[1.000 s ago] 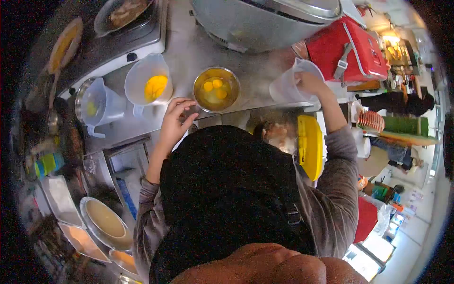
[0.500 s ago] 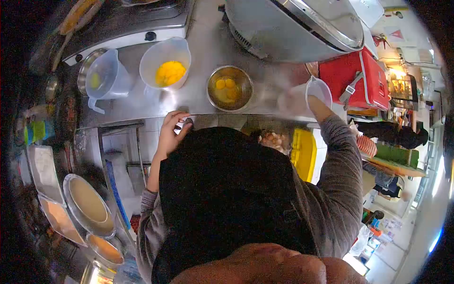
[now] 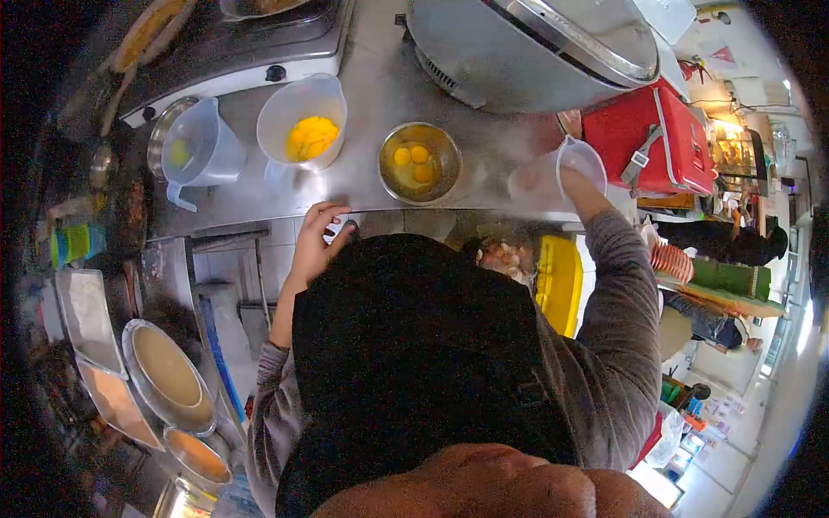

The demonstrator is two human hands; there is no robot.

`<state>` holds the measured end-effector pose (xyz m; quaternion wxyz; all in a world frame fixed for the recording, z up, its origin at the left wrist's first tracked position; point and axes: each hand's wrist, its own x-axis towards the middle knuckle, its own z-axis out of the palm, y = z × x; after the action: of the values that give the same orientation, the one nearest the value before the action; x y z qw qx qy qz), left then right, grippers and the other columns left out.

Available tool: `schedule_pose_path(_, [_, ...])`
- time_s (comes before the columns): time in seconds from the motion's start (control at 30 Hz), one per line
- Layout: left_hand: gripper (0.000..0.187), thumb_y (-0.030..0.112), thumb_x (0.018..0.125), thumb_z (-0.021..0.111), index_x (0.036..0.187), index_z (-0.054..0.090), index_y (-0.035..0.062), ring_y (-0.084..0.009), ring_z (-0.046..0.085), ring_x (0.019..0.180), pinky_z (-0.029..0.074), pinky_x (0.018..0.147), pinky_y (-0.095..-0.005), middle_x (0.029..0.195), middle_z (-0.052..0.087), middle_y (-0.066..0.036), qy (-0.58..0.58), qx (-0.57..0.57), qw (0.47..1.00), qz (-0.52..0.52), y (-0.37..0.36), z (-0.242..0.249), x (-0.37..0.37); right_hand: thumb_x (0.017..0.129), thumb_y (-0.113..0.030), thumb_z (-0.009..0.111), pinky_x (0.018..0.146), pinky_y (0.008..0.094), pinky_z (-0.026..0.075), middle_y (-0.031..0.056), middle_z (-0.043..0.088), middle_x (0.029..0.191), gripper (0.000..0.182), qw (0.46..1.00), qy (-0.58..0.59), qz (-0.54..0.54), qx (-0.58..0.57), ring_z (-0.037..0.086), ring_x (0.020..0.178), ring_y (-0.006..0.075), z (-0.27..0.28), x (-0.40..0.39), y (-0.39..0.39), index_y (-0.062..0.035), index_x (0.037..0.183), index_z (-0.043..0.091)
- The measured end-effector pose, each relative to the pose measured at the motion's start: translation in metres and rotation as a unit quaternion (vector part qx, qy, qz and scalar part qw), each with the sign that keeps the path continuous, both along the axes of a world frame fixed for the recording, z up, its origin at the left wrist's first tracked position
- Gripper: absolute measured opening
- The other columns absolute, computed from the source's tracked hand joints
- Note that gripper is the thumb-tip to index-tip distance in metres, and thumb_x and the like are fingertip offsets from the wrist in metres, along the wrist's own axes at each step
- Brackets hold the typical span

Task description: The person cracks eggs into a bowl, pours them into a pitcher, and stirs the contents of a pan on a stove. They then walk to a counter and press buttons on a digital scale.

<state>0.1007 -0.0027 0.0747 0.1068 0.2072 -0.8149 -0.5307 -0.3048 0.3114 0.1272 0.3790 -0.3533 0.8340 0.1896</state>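
My right hand (image 3: 580,183) reaches into the rim of a translucent plastic container (image 3: 553,160) on the steel counter's right side. Its fingers are hidden or blurred behind the cloudy wall, so their grip does not show. At the counter's front edge, my left hand (image 3: 321,235) has its fingers bent and apart, with nothing visibly held. Between the two hands stands a round metal bowl (image 3: 456,180) with several yolks and clear egg white in it. Left of that bowl, a translucent jug (image 3: 281,104) contains many yolks (image 3: 311,138). Farther left is another translucent jug (image 3: 216,147) with little inside.
A stove (image 3: 250,73) and a large grey appliance (image 3: 518,69) line the counter's back. At right sits a red insulated bag (image 3: 643,138). Eggshells (image 3: 508,257) and a yellow bin (image 3: 557,285) are below the front edge. Filled trays and pans (image 3: 168,367) stand at lower left.
The view has shifted slightly. My right hand stays inside the container, and my left hand keeps its place at the counter edge. The yolks in the metal bowl now look more separate.
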Motion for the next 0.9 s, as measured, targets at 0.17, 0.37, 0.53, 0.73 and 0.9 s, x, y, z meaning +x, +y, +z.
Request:
schedule_pose_path(0.17, [0.035, 0.011, 0.081, 0.072, 0.115, 0.063, 0.0140, -0.0177, 0.057, 0.091, 0.051, 0.072, -0.0275, 0.115, 0.053, -0.007, -0.006, -0.002, 1.000, -0.015, 0.003, -0.003, 0.000, 0.082, -0.005, 0.066, 0.081, 0.0342, 0.050, 0.0125, 0.062, 0.106, 0.031, 0.998, -0.038, -0.037, -0.033, 0.059, 0.099, 0.0239, 0.025, -0.005, 0.010, -0.0008, 0.112, 0.059])
schedule_pose_path(0.37, [0.036, 0.010, 0.080, 0.073, 0.115, 0.063, 0.0133, -0.0192, 0.058, 0.094, 0.052, 0.073, -0.0284, 0.115, 0.054, -0.009, -0.003, 0.009, 1.000, -0.018, 0.005, -0.006, 0.001, 0.082, -0.004, 0.066, 0.080, 0.0333, 0.049, 0.0117, 0.061, 0.107, 0.032, 0.995, -0.051, -0.060, -0.066, 0.057, 0.099, 0.0229, 0.037, -0.005, 0.019, -0.0009, 0.112, 0.058])
schedule_pose_path(0.53, [0.036, 0.013, 0.080, 0.073, 0.115, 0.062, 0.0126, -0.0246, 0.059, 0.097, 0.051, 0.080, -0.0339, 0.111, 0.057, -0.013, 0.000, -0.010, 0.999, -0.040, 0.005, -0.017, 0.005, 0.081, -0.003, 0.066, 0.080, 0.0325, 0.049, 0.0110, 0.060, 0.107, 0.033, 0.975, -0.048, -0.101, -0.190, 0.056, 0.100, 0.0222, 0.053, 0.004, 0.043, -0.0010, 0.113, 0.057])
schedule_pose_path(0.73, [0.043, 0.017, 0.079, 0.070, 0.120, 0.057, 0.0175, -0.0351, 0.048, 0.119, 0.043, 0.098, -0.0425, 0.121, 0.054, -0.014, 0.046, -0.070, 0.990, -0.111, 0.005, -0.058, 0.000, 0.081, -0.002, 0.066, 0.079, 0.0315, 0.049, 0.0101, 0.059, 0.108, 0.034, 0.883, -0.108, -0.226, -0.397, 0.055, 0.100, 0.0212, 0.047, 0.006, 0.017, -0.0010, 0.113, 0.056])
schedule_pose_path(0.9, [0.044, 0.019, 0.078, 0.070, 0.120, 0.057, 0.0165, -0.0366, 0.051, 0.114, 0.046, 0.094, -0.0438, 0.120, 0.055, -0.015, 0.036, 0.084, 0.988, -0.126, 0.007, -0.138, -0.027, 0.081, -0.002, 0.067, 0.079, 0.0307, 0.049, 0.0094, 0.058, 0.109, 0.035, 0.851, -0.139, -0.269, -0.430, 0.054, 0.101, 0.0204, 0.041, 0.021, 0.037, -0.0011, 0.113, 0.056])
